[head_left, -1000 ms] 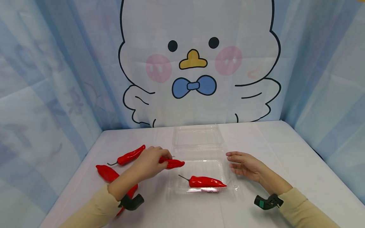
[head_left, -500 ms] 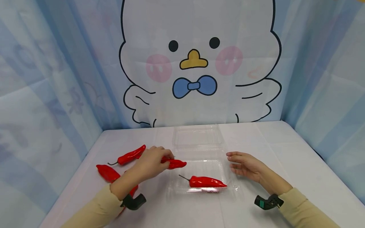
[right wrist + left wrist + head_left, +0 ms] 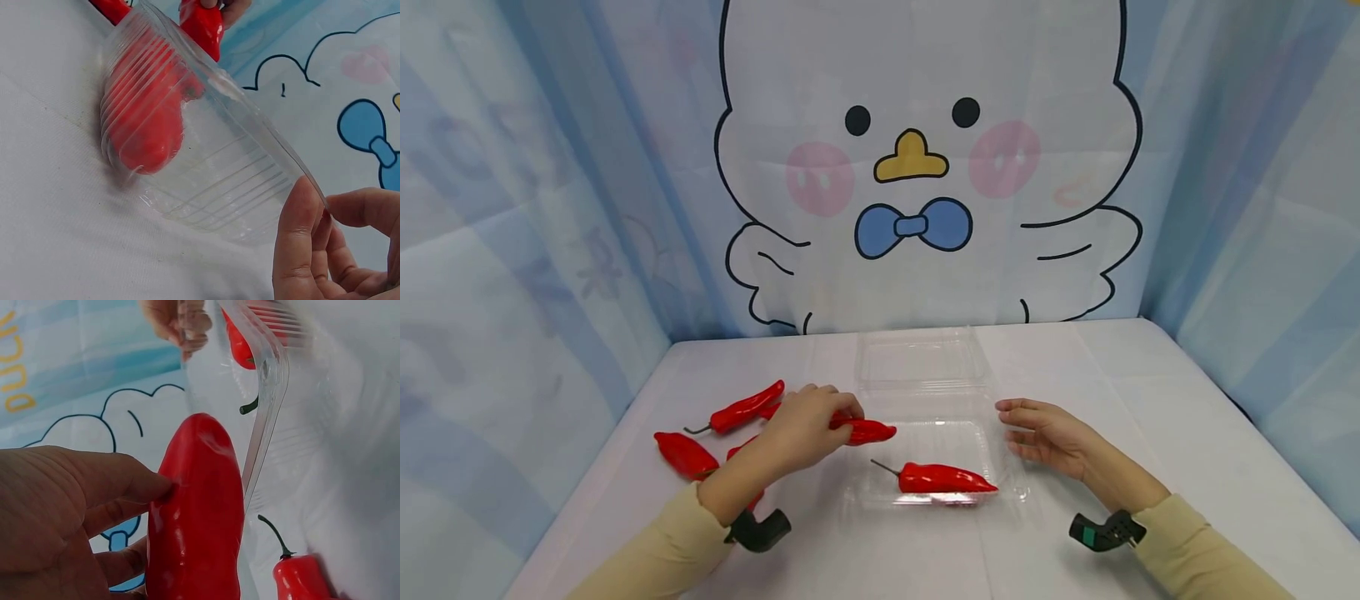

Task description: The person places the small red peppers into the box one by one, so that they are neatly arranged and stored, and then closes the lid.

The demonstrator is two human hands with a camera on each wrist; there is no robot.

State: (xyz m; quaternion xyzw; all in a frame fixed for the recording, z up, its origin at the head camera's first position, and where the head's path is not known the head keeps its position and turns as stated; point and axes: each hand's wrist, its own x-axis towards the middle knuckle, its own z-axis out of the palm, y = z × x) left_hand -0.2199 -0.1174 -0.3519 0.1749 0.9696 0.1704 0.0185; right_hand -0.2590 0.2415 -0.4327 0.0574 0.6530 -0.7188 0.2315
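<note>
My left hand (image 3: 808,425) pinches a red chili pepper (image 3: 200,506) between thumb and fingers, its tip pointing right at the left rim of a clear plastic clamshell box (image 3: 231,169). Another red pepper (image 3: 943,478) lies inside the box along its near side, its stem toward the left. On the box's right side, my right hand (image 3: 1048,437) pinches the rim between thumb and fingers. The box's lid (image 3: 919,360) is folded back flat toward the far edge of the table.
Several more red peppers lie left of the box, one at the back (image 3: 745,408) and one farther left (image 3: 685,456); others are partly hidden under the left forearm. A curtain with a cartoon duck (image 3: 917,275) stands behind the white table (image 3: 1112,375).
The left hand has moved slightly right with its pepper, bringing the tip a little farther over the box. The right hand and the pepper in the box have stayed put.
</note>
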